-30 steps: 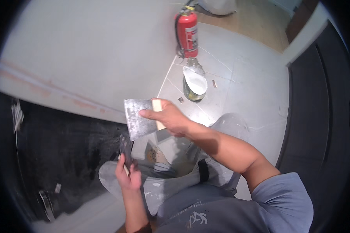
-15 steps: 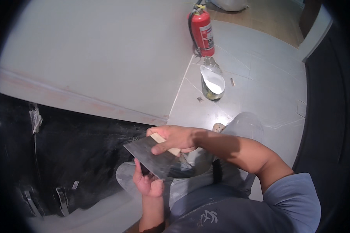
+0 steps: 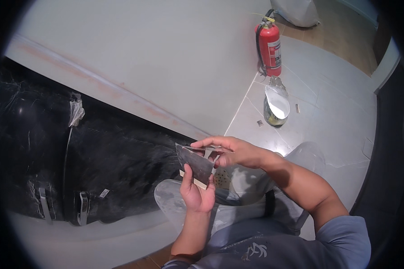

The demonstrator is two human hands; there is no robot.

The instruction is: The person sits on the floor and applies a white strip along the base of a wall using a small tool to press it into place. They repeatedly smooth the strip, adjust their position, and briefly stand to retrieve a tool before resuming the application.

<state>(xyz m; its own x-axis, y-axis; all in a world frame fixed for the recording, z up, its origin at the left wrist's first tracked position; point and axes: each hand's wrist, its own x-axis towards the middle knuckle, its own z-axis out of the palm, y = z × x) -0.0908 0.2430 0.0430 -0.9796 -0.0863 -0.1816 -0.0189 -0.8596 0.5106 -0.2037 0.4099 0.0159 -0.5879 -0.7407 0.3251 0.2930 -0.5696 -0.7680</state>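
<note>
My left hand [image 3: 196,195] is closed on a putty scraper [image 3: 196,162], a wide dark metal blade with a pale wooden strip handle at its lower edge. The thumb presses on the blade's face. Above it, my right hand [image 3: 235,151] closes on a second thin scraper blade [image 3: 211,148], turned almost edge-on, its fingers reaching along the top. The two blades meet or nearly meet at the left corner; whether they touch I cannot tell. Most of the second scraper's handle is hidden by the fingers.
A bucket of white paste [image 3: 277,105] stands on the grey tiled floor beyond my knees, by a red fire extinguisher [image 3: 269,49]. Small scraps [image 3: 260,123] lie near it. Black sheeting [image 3: 121,161] covers the low surface to my left, below a pale wall [image 3: 134,58].
The scrapers have tilted: the broad face that was under my right hand has given way to a blade held in my left. My right hand has turned its blade edge-on. The view has shifted.
</note>
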